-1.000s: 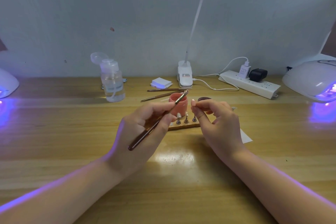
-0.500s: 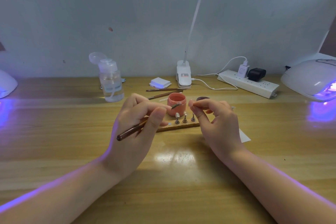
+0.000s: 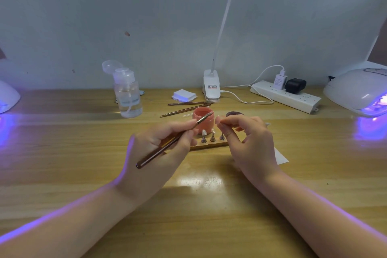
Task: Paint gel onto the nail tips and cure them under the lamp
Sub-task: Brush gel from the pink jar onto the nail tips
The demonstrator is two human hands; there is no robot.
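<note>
At frame centre, the left hand [image 3: 159,146] gripped the brush [image 3: 171,141], bristles over the pink gel pot [image 3: 204,120]. The right hand [image 3: 249,140] pinched a nail tip [image 3: 218,120], seemingly light and slippery, best held by its stand.

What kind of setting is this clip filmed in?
Probably a nail-art practice desk: a glowing UV curing lamp, a pink gel jar, and nail tips on a wooden stand.

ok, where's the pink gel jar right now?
In the head view the pink gel jar stands open at the centre of the desk, just behind the wooden nail-tip stand, with the brush tip in the left hand over it.
</note>
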